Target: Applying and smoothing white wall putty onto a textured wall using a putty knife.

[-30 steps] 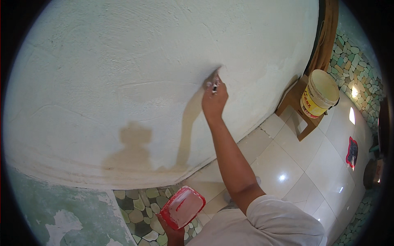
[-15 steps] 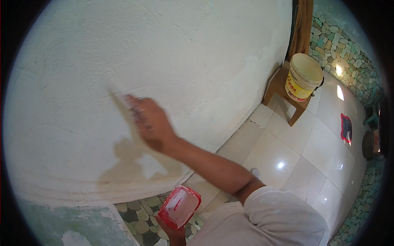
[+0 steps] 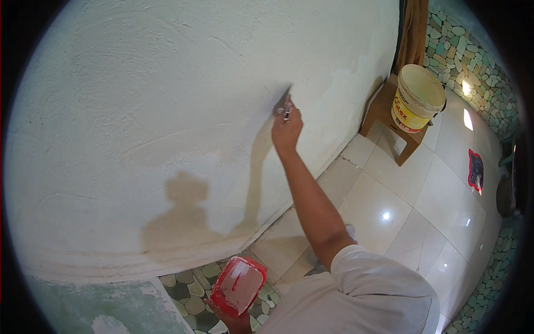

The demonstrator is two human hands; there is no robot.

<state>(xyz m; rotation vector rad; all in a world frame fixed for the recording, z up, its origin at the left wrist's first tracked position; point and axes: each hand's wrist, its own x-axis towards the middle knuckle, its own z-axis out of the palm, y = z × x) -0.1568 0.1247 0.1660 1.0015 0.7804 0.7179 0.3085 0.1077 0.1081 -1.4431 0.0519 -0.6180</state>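
Centrally, the right hand [image 3: 286, 132] tightly grips a scraper [image 3: 285, 99]. Bottom centre, the left hand [image 3: 233, 319] clasps a red tub [image 3: 240, 285], probably light, best cupped underneath.

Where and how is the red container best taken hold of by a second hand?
Probably by its free right-hand side, coming from the right of the picture. The left hand already holds the red container at its lower-left part, so the right edge seems easier to reach. I would grip the outer wall, because the open side, facing the camera, carries pale paste.
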